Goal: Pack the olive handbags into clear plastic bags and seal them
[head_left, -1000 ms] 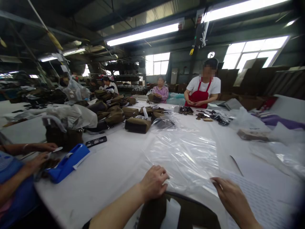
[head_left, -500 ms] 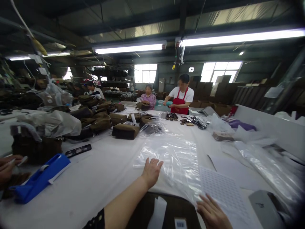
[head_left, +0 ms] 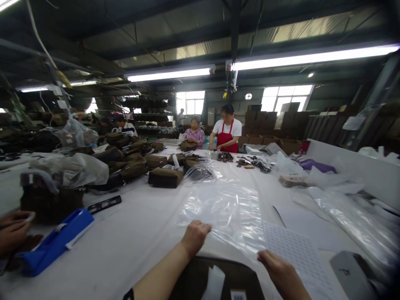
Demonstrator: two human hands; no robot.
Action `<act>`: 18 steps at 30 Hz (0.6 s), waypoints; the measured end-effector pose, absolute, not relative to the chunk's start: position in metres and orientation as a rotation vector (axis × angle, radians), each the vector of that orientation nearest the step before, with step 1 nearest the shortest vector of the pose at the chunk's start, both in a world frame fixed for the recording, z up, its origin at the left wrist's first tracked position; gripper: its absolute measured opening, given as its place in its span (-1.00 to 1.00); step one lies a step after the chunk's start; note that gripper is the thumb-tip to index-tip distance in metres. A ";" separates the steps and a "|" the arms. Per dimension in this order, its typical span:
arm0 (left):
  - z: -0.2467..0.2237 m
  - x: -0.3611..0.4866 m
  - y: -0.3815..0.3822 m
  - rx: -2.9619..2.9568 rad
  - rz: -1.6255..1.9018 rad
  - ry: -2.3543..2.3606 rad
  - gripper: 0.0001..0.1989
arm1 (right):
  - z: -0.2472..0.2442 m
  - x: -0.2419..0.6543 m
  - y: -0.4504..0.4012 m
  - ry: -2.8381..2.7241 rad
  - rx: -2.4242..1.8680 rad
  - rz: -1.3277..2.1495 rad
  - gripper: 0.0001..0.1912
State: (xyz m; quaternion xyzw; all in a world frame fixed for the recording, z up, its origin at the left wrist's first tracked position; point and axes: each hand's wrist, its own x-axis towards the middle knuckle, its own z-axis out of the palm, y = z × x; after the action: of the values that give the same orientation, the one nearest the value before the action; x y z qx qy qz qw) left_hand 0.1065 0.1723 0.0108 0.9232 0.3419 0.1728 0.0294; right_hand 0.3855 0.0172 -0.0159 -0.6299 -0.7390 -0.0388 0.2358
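Observation:
A clear plastic bag (head_left: pixel 225 208) lies flat in front of me on the white table. My left hand (head_left: pixel 195 236) is closed on its near edge, fingers pinched together. At the near right corner of the plastic, my right hand (head_left: pixel 276 266) also pinches the film between thumb and fingers. Just below both hands, close to my body, is a dark brown bag (head_left: pixel 187 279), cut off by the bottom of the view. On it are a white strip (head_left: pixel 215 280) and a barcode label (head_left: pixel 238 295).
At left, a co-worker's hands (head_left: pixel 14 231) are beside a blue tape dispenser (head_left: pixel 56 246). Brown bags (head_left: pixel 165 178) are piled beyond. To the right are a printed sheet (head_left: pixel 296 258), a grey device (head_left: pixel 353 271) and more plastic film (head_left: pixel 353 225). Two people stand or sit across the table.
My left hand has gone from lying spread on the plastic to gripping its near edge. My right hand's fingers have closed on the corner. The person in the red apron has shifted left.

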 end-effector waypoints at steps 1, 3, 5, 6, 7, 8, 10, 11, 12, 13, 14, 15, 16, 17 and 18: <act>0.013 0.099 0.175 2.834 0.531 1.061 -0.77 | -0.014 0.390 0.016 -2.008 -1.734 -0.082 -0.69; 0.017 0.086 0.180 2.799 0.514 1.081 -0.79 | -0.010 0.397 0.014 -1.971 -1.778 -0.048 -0.71; 0.021 0.078 0.184 2.760 0.481 1.122 -0.85 | -0.006 0.400 0.016 -1.958 -1.849 -0.062 -0.71; 0.024 0.077 0.186 2.742 0.461 1.147 -0.85 | -0.005 0.400 0.018 -1.954 -1.892 -0.094 -0.69; 0.027 0.076 0.188 2.729 0.442 1.170 -0.80 | -0.003 0.400 0.021 -1.950 -1.935 -0.135 -0.67; 0.031 0.076 0.190 2.721 0.423 1.185 -0.74 | -0.001 0.400 0.024 -1.951 -1.974 -0.180 -0.65; 0.041 0.076 0.194 2.722 0.380 1.167 -0.65 | 0.004 0.403 0.030 -1.957 -2.032 -0.249 -0.63; 0.047 0.075 0.196 2.727 0.359 1.135 -0.66 | 0.007 0.408 0.033 -1.958 -2.045 -0.261 -0.63; 0.054 0.074 0.199 2.730 0.338 1.095 -0.70 | 0.011 0.413 0.035 -1.956 -2.044 -0.254 -0.63; 0.061 0.071 0.201 2.729 0.320 1.057 -0.75 | 0.016 0.421 0.036 -1.947 -2.033 -0.235 -0.64; 0.068 0.067 0.202 2.726 0.308 1.033 -0.80 | 0.020 0.428 0.037 -1.930 -2.013 -0.211 -0.66; 0.075 0.064 0.201 2.721 0.303 1.029 -0.82 | 0.023 0.435 0.037 -1.915 -1.978 -0.192 -0.67; 0.082 0.061 0.199 2.717 0.308 1.046 -0.83 | 0.025 0.439 0.036 -1.890 -1.930 -0.194 -0.67; 0.088 0.060 0.193 2.719 0.322 1.078 -0.81 | 0.026 0.440 0.036 -1.833 -1.876 -0.223 -0.65; 0.092 0.063 0.185 2.719 0.351 1.117 -0.77 | 0.025 0.435 0.037 -1.733 -1.823 -0.244 -0.62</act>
State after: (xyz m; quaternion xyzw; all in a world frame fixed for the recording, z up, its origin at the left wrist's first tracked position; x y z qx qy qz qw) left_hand 0.0627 0.1855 0.0924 0.9147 0.3757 0.1180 0.0907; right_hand 0.4353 0.0369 0.0249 -0.6876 -0.6536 -0.0921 0.3024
